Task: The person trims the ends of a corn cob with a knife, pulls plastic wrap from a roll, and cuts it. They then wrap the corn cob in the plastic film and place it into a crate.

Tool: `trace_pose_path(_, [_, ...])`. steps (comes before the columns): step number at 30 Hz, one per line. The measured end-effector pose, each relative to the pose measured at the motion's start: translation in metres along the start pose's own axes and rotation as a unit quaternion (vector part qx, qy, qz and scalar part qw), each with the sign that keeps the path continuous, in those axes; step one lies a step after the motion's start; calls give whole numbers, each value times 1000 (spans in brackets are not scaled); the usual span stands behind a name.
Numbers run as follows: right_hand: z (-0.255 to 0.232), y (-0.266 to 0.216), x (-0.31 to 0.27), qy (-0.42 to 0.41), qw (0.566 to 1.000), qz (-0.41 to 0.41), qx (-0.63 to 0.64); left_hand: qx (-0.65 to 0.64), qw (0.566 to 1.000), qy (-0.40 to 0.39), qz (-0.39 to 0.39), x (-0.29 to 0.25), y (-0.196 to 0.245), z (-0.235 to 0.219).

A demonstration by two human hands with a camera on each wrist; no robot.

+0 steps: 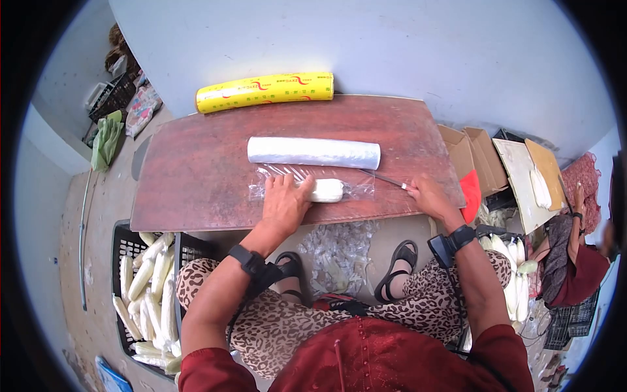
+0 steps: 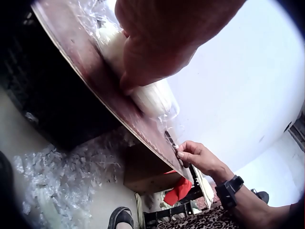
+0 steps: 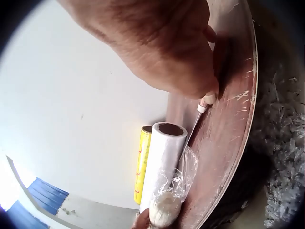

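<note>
The peeled corn cob point(image 1: 324, 190) lies on the brown table point(image 1: 196, 176) near the middle of its front edge, long axis parallel to that edge, its free end pointing toward the person's right. It rests on a sheet of clear film point(image 1: 356, 186) drawn out from the white film roll point(image 1: 313, 152), which lies just behind it and parallel to it. The left hand point(image 1: 284, 202) lies palm down over the cob's left part, fingers extended and pressing on it and the film; the left wrist view shows the fingers flat over the wrapped cob at the table edge. The right hand point(image 1: 428, 195) rests at the front right corner of the table, fingers clenched around the handle of a thin blade point(image 1: 382, 178), whose tip points toward the film and the cob's right end; blade and cob are apart. A yellow boxed roll point(image 1: 265, 91) lies along the back edge, against the wall, well clear of the work. Below the front edge, scraps of film point(image 1: 336, 248) litter the floor between the sandalled feet. A black crate point(image 1: 121, 245) of further cobs stands at the person's left, and more cobs point(image 1: 513, 261) lie by the right knee.
</note>
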State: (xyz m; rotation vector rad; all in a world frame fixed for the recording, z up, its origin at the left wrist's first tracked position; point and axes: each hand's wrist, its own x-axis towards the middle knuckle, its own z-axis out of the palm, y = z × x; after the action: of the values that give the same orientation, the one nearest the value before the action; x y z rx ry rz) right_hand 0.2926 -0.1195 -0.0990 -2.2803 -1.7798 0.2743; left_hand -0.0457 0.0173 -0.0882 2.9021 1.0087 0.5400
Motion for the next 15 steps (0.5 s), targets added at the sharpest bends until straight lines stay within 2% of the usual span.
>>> trace_pose_path(3, [-14, 19, -9, -28, 1000, -3, 4, -14, 1000, -12, -8, -3, -3, 2])
trace_pose_path(6, [-37, 17, -24, -18, 999, -2, 38, -25, 999, -40, -21, -3, -4, -1])
trace_pose_path(9, [-57, 0, -26, -35, 987, 48, 153, -29, 997, -53, -38, -4, -6, -1])
trace_pose_path(12, [-63, -44, -13, -31, 972, -4, 234, -22, 995, -75, -60, -3, -4, 0])
trace_pose_path(15, [-51, -85, 12, 6, 980, -116, 161, -30, 990, -111, -79, 0, -2, -9])
